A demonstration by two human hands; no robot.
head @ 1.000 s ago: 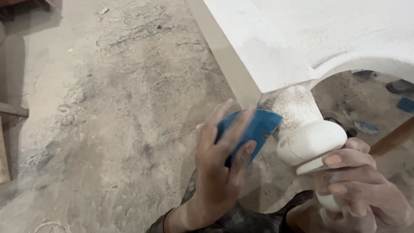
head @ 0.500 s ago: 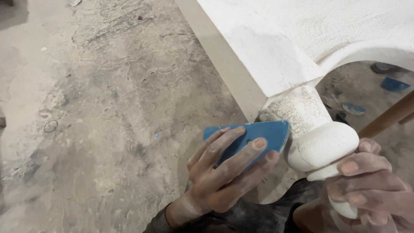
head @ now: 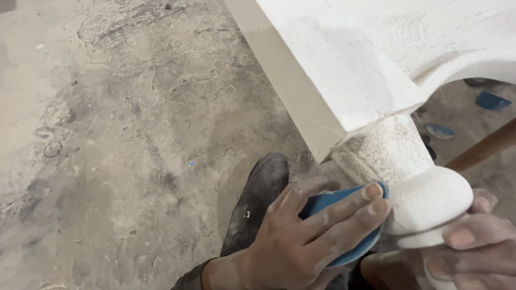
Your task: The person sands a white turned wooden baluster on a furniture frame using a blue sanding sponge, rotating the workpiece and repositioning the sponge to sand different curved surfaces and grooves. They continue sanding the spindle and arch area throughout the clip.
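From the head view, the person's left hand (head: 301, 241) presses a blue sanding pad (head: 344, 225) against the turned white leg (head: 414, 182) of a piece of furniture. Its grip is closed flat on the pad: the fingers (head: 349, 201) lie stretched across the blue face, their tips touching the leg just where the narrow neck swells into a rounded bulb. The right hand (head: 473, 247) sits at the lower right edge, its grip wrapped around the leg below that bulb, fingers dusted white. The leg rises to the corner of a white, rough-coated tabletop (head: 387, 59), which fills the upper right of the picture and has a curved cut-out along its edge. Under the left hand a dusty dark shoe (head: 258, 198) rests on the floor (head: 123, 145), grey concrete powdered with pale dust. Beyond the leg, scraps of blue sandpaper (head: 492, 101) lie on the floor, and a slanting wooden stick (head: 484, 147) crosses nearby.
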